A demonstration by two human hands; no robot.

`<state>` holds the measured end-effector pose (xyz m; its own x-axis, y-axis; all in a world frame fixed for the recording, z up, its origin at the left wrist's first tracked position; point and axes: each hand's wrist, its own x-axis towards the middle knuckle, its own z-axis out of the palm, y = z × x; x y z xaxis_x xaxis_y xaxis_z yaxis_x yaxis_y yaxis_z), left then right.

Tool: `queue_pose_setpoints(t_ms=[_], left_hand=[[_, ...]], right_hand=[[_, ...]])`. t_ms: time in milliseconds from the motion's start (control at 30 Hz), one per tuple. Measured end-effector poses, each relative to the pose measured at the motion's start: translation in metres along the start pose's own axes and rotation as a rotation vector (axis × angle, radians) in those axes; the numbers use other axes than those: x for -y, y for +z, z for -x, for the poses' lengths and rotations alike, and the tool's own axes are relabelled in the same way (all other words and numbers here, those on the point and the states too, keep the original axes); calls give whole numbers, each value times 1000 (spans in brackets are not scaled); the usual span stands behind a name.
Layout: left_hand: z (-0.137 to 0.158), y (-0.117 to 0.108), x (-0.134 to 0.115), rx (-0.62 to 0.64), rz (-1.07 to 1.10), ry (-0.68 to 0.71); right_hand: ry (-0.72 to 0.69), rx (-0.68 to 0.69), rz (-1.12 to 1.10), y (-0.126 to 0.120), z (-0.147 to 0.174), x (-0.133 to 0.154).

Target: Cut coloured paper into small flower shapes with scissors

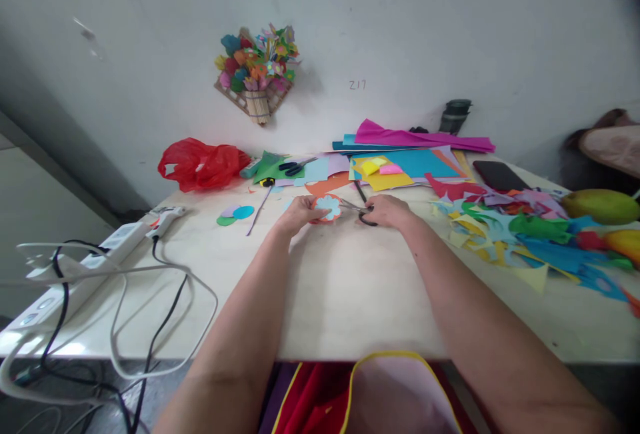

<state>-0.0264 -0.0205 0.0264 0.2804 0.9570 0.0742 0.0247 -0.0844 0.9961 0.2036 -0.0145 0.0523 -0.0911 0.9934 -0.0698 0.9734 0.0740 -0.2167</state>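
Pinching a paper flower, the left hand hides its edge; the right hand grips scissors (partly hidden).

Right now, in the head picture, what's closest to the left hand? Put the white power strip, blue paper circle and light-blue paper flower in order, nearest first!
1. Light-blue paper flower: pinched in the left hand.
2. Blue paper circle: on the table, left of that hand.
3. White power strip: farther left on the table.
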Motion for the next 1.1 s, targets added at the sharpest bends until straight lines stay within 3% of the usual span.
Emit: queue_pose_setpoints(t_ms=[400, 500, 600, 767, 933, 1100], left_hand=[[-1, 2, 0, 22, -32, 3], [-1, 4, -1, 21, -35, 6], [-2, 5, -1, 44, -41, 16], [-4, 9, 1, 111, -42, 38], [-5, 15, 2, 136, -141, 65], [-7, 17, 3, 155, -223, 94]], right_hand=[[-27, -9, 117, -9, 12, 12], [-21, -79, -27, -10, 10, 10], [-103, -126, -390, -8, 7, 9], [-275, -34, -979, 0, 6, 13], [-370, 97, -1046, 10, 3, 17], [-372, 62, -940, 16, -2, 19]])
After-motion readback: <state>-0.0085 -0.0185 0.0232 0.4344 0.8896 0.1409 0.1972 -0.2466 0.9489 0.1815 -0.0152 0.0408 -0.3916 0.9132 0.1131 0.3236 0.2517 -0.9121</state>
